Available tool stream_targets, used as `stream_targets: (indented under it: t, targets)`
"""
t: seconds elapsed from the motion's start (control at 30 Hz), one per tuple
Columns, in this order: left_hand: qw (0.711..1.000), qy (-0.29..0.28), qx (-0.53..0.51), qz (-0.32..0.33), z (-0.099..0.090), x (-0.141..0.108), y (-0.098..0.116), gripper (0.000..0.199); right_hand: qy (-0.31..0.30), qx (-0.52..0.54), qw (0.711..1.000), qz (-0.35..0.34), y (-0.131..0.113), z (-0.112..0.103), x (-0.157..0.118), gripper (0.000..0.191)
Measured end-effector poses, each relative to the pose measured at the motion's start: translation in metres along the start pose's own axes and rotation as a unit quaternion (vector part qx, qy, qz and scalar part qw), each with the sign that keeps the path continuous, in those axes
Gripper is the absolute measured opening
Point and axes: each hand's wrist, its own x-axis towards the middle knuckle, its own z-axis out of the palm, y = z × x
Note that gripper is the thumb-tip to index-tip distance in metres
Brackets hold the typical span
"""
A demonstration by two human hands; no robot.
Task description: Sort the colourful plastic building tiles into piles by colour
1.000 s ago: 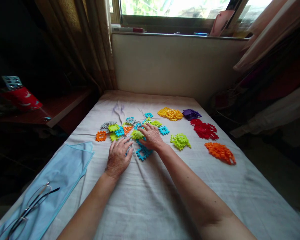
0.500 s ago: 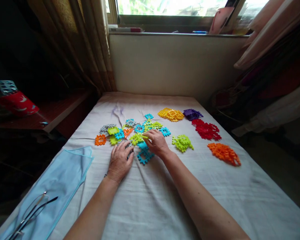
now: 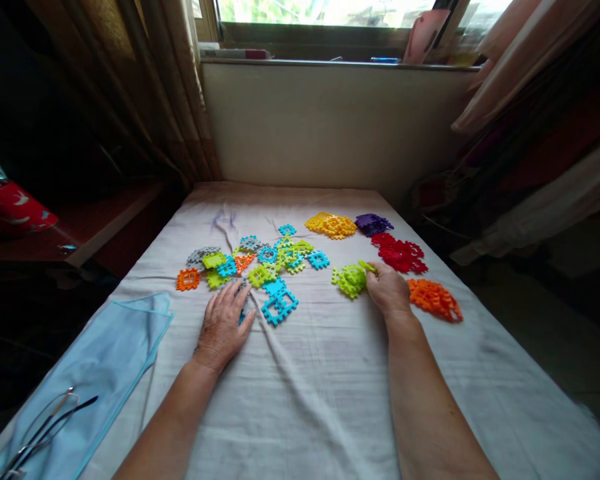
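Note:
My right hand (image 3: 389,288) pinches a lime green piece (image 3: 367,267) at the right edge of the lime green pile (image 3: 350,281). Fingers spread, my left hand (image 3: 225,325) lies over grey and blue pieces at the near side of a mixed heap. That heap holds lime green, grey, blue and orange pieces, among them an orange square (image 3: 188,279) at its left. Joined blue pieces (image 3: 280,307) lie right of my left hand. Farther right are a yellow pile (image 3: 331,225), a purple pile (image 3: 373,224), a red pile (image 3: 400,254) and an orange pile (image 3: 436,300).
On the white sheet (image 3: 300,413), a light blue cloth (image 3: 125,353) lies at the left with eyeglasses (image 3: 45,433) on it. A red container (image 3: 17,208) stands on a side table (image 3: 95,227). A pink cup (image 3: 425,37) is on the windowsill.
My right hand has moved right from the mixed heap to the lime green pile, carrying a lime green piece. My left hand has stayed by the heap. The view has shifted slightly.

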Motion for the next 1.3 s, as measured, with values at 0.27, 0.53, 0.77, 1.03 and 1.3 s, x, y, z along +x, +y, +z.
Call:
stream_targets:
  t: [0.27, 0.53, 0.77, 1.03, 1.3]
  targets:
    - [0.995, 0.020, 0.018, -0.092, -0.001, -0.039, -0.024, 0.061, -0.089, 0.020, 0.992, -0.084, -0.001, -0.003, 0.004, 0.049]
    - [0.986, 0.086, -0.092, -0.111, 0.012, -0.018, -0.001, 0.057, -0.038, 0.135, 0.968, -0.207, -0.058, -0.007, -0.019, 0.034]
    - [0.974, 0.167, -0.074, -0.136, 0.006, 0.020, -0.044, 0.049, -0.112, 0.149, 0.920, -0.346, -0.124, 0.019, -0.052, 0.031]
    - [0.976, 0.016, -0.001, -0.219, -0.006, 0.067, -0.093, 0.057, -0.167, 0.032, 0.895, -0.412, -0.172, 0.030, -0.037, 0.047]
    - [0.983, -0.027, 0.014, -0.182, 0.017, 0.068, -0.068, 0.055, -0.193, -0.027, 0.864, -0.464, -0.186, 0.027, -0.030, 0.032]
